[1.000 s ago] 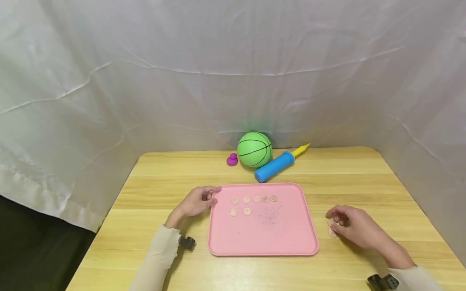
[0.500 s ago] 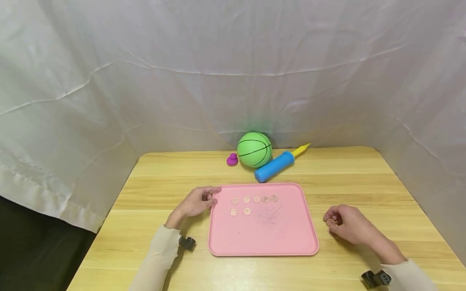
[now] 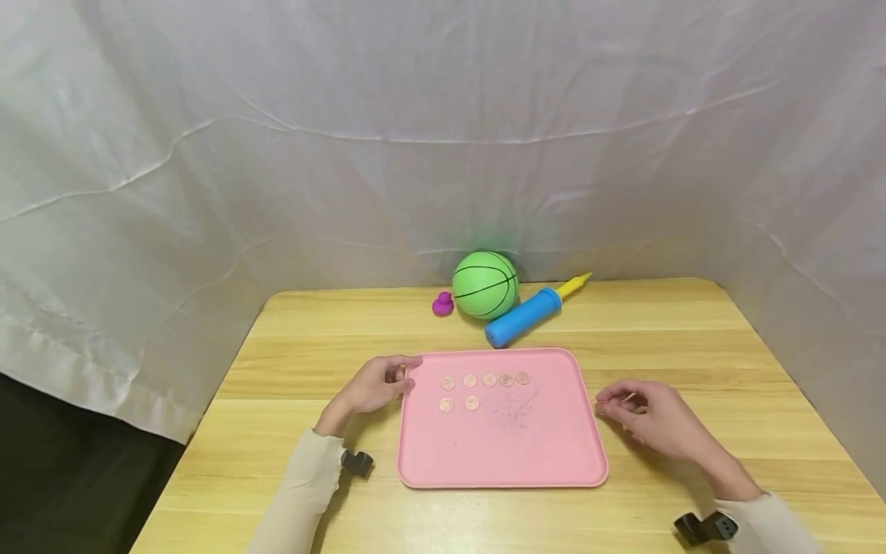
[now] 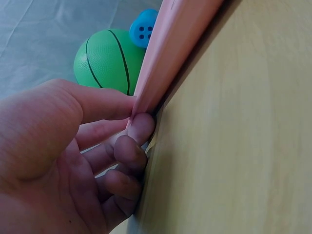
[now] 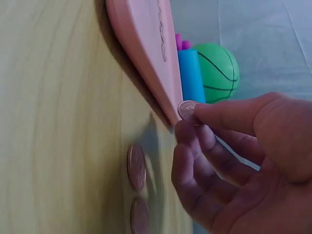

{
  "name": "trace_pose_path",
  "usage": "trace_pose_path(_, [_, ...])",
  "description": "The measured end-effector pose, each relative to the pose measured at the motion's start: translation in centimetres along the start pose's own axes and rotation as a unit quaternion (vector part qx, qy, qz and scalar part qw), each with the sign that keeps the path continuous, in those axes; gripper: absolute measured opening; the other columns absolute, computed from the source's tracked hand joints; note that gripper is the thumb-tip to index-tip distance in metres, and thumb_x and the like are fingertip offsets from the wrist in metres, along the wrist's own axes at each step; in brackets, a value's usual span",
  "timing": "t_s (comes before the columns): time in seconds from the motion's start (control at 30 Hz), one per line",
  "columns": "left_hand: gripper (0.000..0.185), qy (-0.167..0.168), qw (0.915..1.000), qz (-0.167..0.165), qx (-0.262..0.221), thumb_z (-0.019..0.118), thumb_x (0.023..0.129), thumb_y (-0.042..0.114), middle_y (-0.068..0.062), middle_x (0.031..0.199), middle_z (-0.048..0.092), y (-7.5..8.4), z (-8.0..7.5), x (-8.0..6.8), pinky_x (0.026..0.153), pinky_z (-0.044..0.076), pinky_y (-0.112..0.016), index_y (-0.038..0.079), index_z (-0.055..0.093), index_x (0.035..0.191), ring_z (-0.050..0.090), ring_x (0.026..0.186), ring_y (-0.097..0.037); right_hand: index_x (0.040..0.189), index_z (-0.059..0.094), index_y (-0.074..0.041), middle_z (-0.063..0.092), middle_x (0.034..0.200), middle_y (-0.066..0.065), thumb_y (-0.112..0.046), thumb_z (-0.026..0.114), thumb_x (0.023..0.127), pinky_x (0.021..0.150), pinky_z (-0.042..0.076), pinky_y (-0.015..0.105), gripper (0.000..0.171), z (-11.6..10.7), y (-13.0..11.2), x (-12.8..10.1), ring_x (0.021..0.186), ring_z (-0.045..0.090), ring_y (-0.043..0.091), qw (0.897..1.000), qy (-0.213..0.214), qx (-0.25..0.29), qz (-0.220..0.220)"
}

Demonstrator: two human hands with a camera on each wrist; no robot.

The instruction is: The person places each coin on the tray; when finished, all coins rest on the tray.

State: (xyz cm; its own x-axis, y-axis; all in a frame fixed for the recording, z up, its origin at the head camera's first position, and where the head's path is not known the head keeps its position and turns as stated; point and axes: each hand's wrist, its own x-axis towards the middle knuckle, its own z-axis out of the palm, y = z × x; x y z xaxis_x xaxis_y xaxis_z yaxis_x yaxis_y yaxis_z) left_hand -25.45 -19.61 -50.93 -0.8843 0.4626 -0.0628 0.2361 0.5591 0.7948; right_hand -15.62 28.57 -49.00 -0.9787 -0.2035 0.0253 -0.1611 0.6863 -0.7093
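A pink tray [image 3: 501,483] lies mid-table with several copper coins [image 3: 484,380] in two rows on its far half. My left hand [image 3: 401,377] pinches the tray's far-left rim [image 4: 175,44], thumb on top and fingers beneath. Just off the tray's right edge [image 5: 141,44], my right hand [image 3: 609,404] pinches one coin [image 5: 187,109] between thumb and forefinger, held above the wood. Two more coins [image 5: 136,165] lie flat on the table under that hand.
A green ball [image 3: 484,285], a blue pump with a yellow tip [image 3: 522,317] and a small purple toy [image 3: 442,305] sit at the back of the wooden table [image 3: 692,338]. White cloth walls the table on three sides.
My right hand closed on a coin beside the tray, lifted it off the table and moved left toward the tray's right edge. The left hand stayed on the rim.
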Motion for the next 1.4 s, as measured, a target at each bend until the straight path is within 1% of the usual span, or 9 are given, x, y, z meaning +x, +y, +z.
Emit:
trace_pose_path(0.1, [0.044, 0.0, 1.0, 0.0, -0.001, 0.07, 0.104, 0.006, -0.002, 0.085, 0.061, 0.0, 0.0, 0.0, 0.063, 0.042, -0.019, 0.0, 0.066, 0.148, 0.051, 0.071, -0.01, 0.112, 0.08, -0.012, 0.078, 0.095, -0.001, -0.022, 0.081, 0.1, 0.06, 0.057, 0.026, 0.015, 0.3, -0.6, 0.5, 0.081, 0.066, 0.005, 1.0, -0.006, 0.018, 0.015])
trace_pose_path(0.3, [0.044, 0.001, 1.0, 0.001, 0.005, 0.07, 0.104, 0.009, -0.003, 0.085, 0.063, -0.1, -0.1, 0.0, 0.062, 0.043, -0.019, 0.002, 0.066, 0.148, 0.053, 0.072, -0.012, 0.111, 0.081, -0.015, 0.079, 0.095, -0.004, -0.026, 0.082, 0.1, 0.073, 0.058, 0.023, 0.016, 1.0, -1.5, 1.6, 0.085, 0.067, 0.005, 1.0, -0.01, 0.023, 0.002])
trace_pose_path(0.5, [0.044, 0.001, 1.0, -0.001, -0.001, 0.07, 0.104, 0.007, -0.003, 0.085, 0.062, -0.1, 0.1, 0.0, 0.062, 0.043, -0.019, 0.001, 0.066, 0.148, 0.052, 0.072, -0.011, 0.111, 0.081, -0.015, 0.08, 0.098, -0.003, -0.026, 0.082, 0.1, 0.077, 0.059, 0.023, 0.016, 2.1, -2.3, 2.9, 0.089, 0.07, 0.009, 0.999, -0.029, 0.045, -0.001])
trace_pose_path(0.7, [0.044, 0.002, 0.9999, -0.004, -0.01, 0.07, 0.104, 0.006, -0.002, 0.085, 0.061, -0.1, 0.2, -0.1, 0.063, 0.042, -0.019, 0.0, 0.066, 0.148, 0.051, 0.071, -0.01, 0.113, 0.08, -0.013, 0.079, 0.101, 0.002, -0.025, 0.08, 0.101, 0.067, 0.06, 0.027, 0.017, 2.9, -3.2, 4.2, 0.088, 0.068, 0.015, 0.997, -0.042, 0.071, 0.011])
trace_pose_path(0.93, [0.044, 0.001, 1.0, -0.003, -0.006, 0.07, 0.104, 0.006, -0.002, 0.085, 0.061, -0.1, 0.1, 0.0, 0.063, 0.042, -0.019, 0.0, 0.066, 0.148, 0.051, 0.071, -0.009, 0.111, 0.08, -0.008, 0.077, 0.098, 0.008, -0.019, 0.081, 0.099, 0.063, 0.058, 0.025, 0.016, 4.0, -4.3, 5.5, 0.08, 0.071, 0.02, 0.993, -0.055, 0.106, 0.01])
trace_pose_path(1.03, [0.044, 0.002, 1.0, 0.0, -0.002, 0.07, 0.104, 0.006, -0.002, 0.085, 0.061, -0.2, 0.1, 0.1, 0.063, 0.042, -0.019, 0.0, 0.066, 0.147, 0.051, 0.072, -0.01, 0.111, 0.08, -0.006, 0.075, 0.1, 0.01, -0.014, 0.079, 0.099, 0.063, 0.058, 0.025, 0.015, 4.7, -4.7, 6.0, 0.079, 0.07, 0.02, 0.99, -0.064, 0.125, 0.013])
trace_pose_path(1.2, [0.043, 0.005, 1.0, 0.0, 0.003, 0.07, 0.104, 0.007, -0.002, 0.086, 0.062, -0.2, 0.1, 0.0, 0.064, 0.042, -0.019, 0.001, 0.067, 0.147, 0.051, 0.073, -0.011, 0.114, 0.079, -0.001, 0.074, 0.098, 0.011, -0.008, 0.075, 0.099, 0.063, 0.056, 0.024, 0.017, 6.0, -5.4, 6.9, 0.079, 0.069, 0.018, 0.986, -0.083, 0.144, -0.002])
trace_pose_path(1.3, [0.043, 0.004, 1.0, 0.001, 0.005, 0.07, 0.104, 0.008, -0.003, 0.086, 0.063, -0.2, 0.0, 0.0, 0.063, 0.043, -0.019, 0.001, 0.067, 0.147, 0.052, 0.073, -0.011, 0.116, 0.078, 0.004, 0.077, 0.096, 0.014, -0.005, 0.073, 0.099, 0.065, 0.058, 0.024, 0.019, 6.9, -5.8, 7.3, 0.079, 0.072, 0.018, 0.982, -0.095, 0.163, -0.012])
trace_pose_path(1.4, [0.044, -0.001, 1.0, 0.003, 0.007, 0.07, 0.104, 0.008, -0.003, 0.085, 0.063, -0.1, 0.0, 0.0, 0.062, 0.044, -0.019, 0.001, 0.066, 0.147, 0.053, 0.073, -0.012, 0.117, 0.077, 0.008, 0.08, 0.095, 0.017, -0.002, 0.071, 0.099, 0.069, 0.063, 0.027, 0.021, 7.8, -6.1, 7.6, 0.079, 0.075, 0.017, 0.978, -0.105, 0.181, -0.008])
